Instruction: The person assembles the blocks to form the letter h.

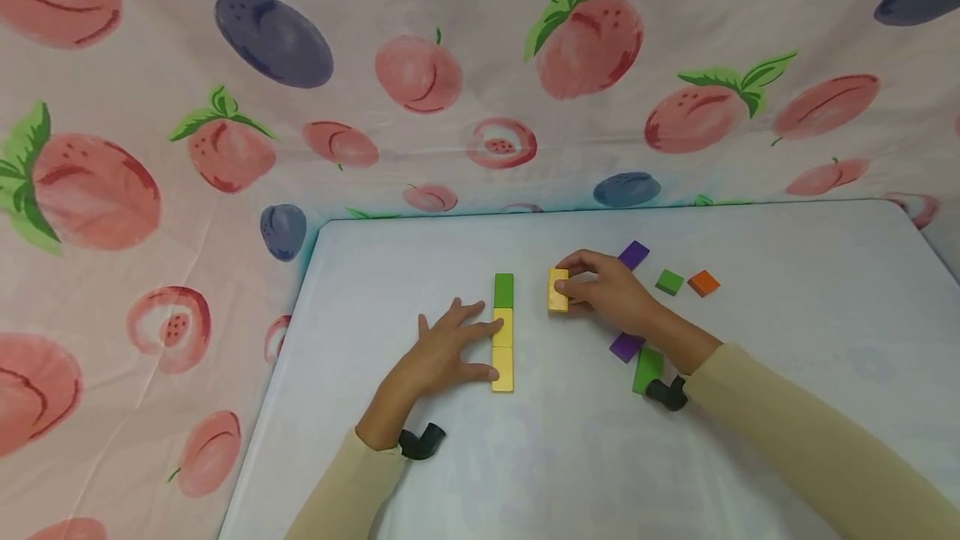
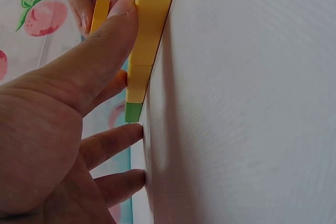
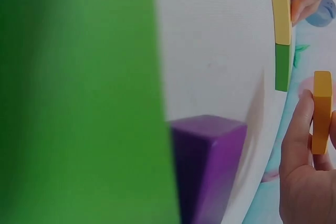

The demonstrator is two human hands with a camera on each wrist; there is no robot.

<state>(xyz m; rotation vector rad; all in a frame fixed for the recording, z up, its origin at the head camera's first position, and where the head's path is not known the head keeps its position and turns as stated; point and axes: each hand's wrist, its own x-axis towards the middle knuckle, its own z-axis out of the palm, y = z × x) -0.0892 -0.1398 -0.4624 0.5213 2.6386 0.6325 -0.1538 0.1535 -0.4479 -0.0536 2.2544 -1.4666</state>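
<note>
Three blocks stand end to end in a straight row on the white table: a green block [image 1: 503, 290] at the far end, then a yellow block [image 1: 506, 338] and a nearer yellow block [image 1: 505, 365]. My left hand [image 1: 433, 363] lies at the row's left side with fingers spread; its index finger and thumb touch the two yellow blocks. To the right of the row, my right hand [image 1: 617, 297] pinches another yellow block [image 1: 556, 302] between thumb and fingers. That block [image 3: 322, 113] is apart from the row, and the right wrist view shows it upright between the fingertips.
Around the right hand lie a purple block [image 1: 635, 253], a second purple block [image 1: 626, 347], a long green block [image 1: 648, 369], a small green block [image 1: 669, 282] and an orange block [image 1: 704, 282]. A fruit-print cloth [image 1: 495, 40] hangs behind the table's back edge [image 1: 450, 217].
</note>
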